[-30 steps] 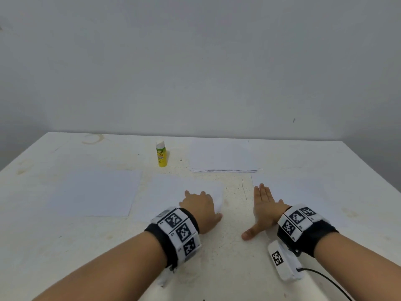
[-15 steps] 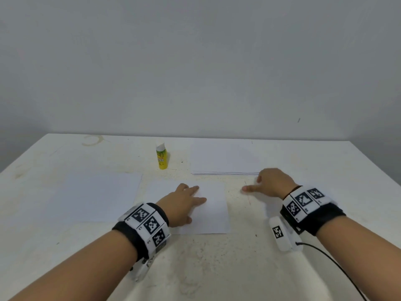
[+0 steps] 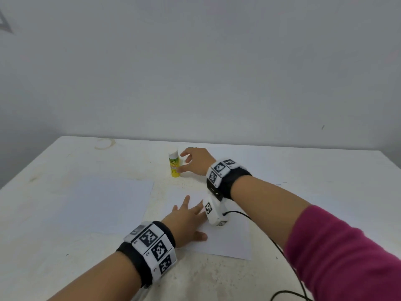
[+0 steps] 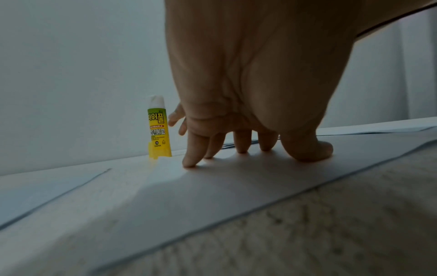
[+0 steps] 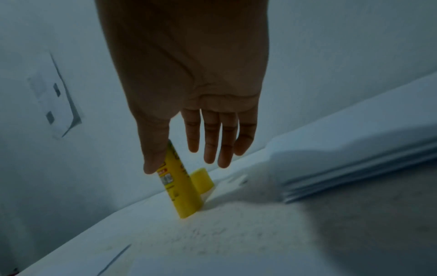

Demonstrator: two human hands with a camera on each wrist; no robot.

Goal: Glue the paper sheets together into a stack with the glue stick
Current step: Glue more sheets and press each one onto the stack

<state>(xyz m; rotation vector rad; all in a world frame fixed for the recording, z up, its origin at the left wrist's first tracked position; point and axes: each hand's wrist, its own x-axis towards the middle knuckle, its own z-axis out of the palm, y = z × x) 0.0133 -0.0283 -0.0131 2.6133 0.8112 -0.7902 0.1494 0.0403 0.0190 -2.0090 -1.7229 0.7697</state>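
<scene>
White table (image 3: 65, 213) against a bare wall: the right hand (image 3: 196, 160) reaches for the glue stick (image 3: 174, 165).

Upright and capped, the glue stick stands just behind the near sheet (image 3: 227, 242), which the left hand (image 3: 186, 218) presses flat with straight, spread fingers. Right fingers are released around the tube, thumb at its side, not yet clasped. It looks light, stiff, smooth and easy to tip, so mid-body below the cap is the best hold. A paper pile (image 5: 354, 158) lies just right of it.
</scene>
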